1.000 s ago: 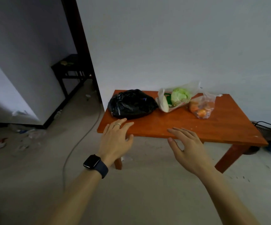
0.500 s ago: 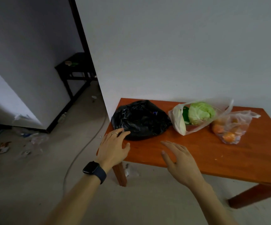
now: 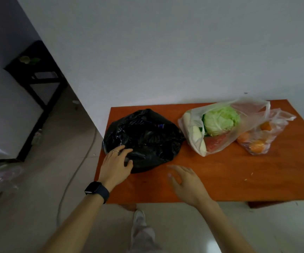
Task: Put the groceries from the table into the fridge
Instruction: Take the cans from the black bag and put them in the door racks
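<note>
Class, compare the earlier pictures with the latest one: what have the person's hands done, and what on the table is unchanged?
The left hand has moved forward onto the near edge of the black bag, fingers on the plastic, with no closed grip yet. The right hand has advanced over the table, open and empty. The cabbage bag and the oranges bag lie as before.

- The table (image 3: 220, 179) was a plain orange-red.
- The black bag (image 3: 147, 137) was glossy black, with pale glints on its creases.
- The clear bag (image 3: 218, 128) was see-through and whitish; inside showed a pale green cabbage (image 3: 220, 120) and something pinkish red.
- The smaller clear bag (image 3: 262, 134) held orange fruit.
- The watch (image 3: 96, 191) on the left wrist was black.
- The wall (image 3: 165, 52) was plain white-grey.
- The side stand (image 3: 36, 75) was black.
- The floor (image 3: 29, 207) was pale beige-grey.
</note>
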{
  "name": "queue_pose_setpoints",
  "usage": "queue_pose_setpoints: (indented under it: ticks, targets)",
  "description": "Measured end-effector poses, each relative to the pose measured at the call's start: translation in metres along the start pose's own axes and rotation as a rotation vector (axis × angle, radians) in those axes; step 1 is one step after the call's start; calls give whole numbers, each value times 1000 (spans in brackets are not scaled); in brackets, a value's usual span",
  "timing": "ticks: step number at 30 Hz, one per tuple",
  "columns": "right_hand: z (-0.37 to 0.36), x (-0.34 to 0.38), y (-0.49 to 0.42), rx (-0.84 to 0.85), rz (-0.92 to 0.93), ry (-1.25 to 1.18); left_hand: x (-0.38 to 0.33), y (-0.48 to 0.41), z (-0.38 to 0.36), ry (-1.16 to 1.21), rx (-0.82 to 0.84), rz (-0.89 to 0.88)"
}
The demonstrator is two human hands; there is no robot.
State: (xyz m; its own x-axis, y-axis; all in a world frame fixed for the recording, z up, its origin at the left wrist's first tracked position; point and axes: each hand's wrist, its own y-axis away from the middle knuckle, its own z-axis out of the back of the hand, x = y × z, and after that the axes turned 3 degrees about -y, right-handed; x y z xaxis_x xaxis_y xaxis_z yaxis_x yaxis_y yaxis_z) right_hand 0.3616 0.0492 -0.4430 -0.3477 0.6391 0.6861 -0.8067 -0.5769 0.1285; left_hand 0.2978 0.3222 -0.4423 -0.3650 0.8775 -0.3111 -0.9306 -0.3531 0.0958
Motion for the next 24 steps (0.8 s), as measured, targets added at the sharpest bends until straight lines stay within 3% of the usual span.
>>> queue_pose_setpoints:
  ticks: [6, 12, 16, 21, 24]
  targets:
    - [-31, 20, -78, 32, -184, -64, 17, -99, 4, -77, -18, -240]
    - [-84, 38, -156, 138, -275, 30, 36, -177, -5, -369, 338, -504]
    - [-110, 50, -181, 286, -234, 114, 94, -198, -9, -579, 355, -499]
    - [-131, 30, -186, 84, -99, 391, 165, -195, -9, -654, 425, -448]
    - [-132, 13, -186, 187, -139, 460, 182, -192, -13, -586, 470, -322]
